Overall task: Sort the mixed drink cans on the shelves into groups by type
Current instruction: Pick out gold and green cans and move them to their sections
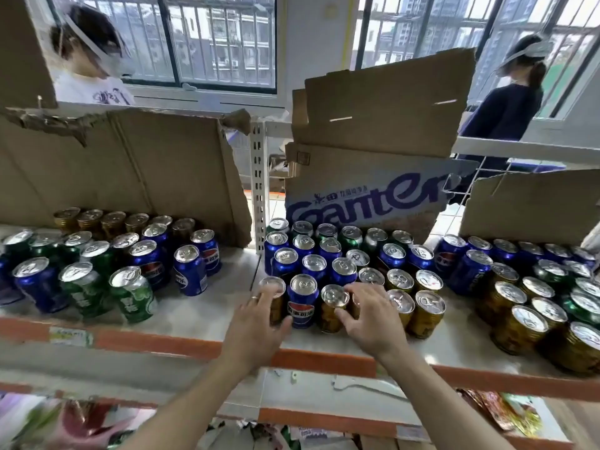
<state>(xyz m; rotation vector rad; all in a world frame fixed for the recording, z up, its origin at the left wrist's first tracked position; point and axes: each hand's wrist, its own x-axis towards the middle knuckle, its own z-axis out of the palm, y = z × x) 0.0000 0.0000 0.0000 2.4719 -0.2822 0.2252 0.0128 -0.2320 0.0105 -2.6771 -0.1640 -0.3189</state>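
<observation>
1. While both hands reach over the front edge of the shelf [201,347], the left hand [256,323] curls its fingers round a gold can [274,302] at the front left corner of the middle group.
2. The right hand [370,315] closes fingers and thumb on a second gold can [332,308], with another gold one partly hidden under its palm; how firmly it grips I cannot tell.
3. Between the two hands, at twelve o'clock from the wrists, stands a blue can [303,302], upright, its long axis vertical, touching or just beside both held cans.
4. That gap decides the coming move, I judge: the blue can is equally near either hand, and the blue cans [313,258] massed behind it lie at twelve o'clock.
5. More gold cans [422,306] stand at three o'clock of the right hand, so the left-hand gold can probably belongs that way.
6. Green cans [110,292] sit well apart at nine o'clock.
</observation>
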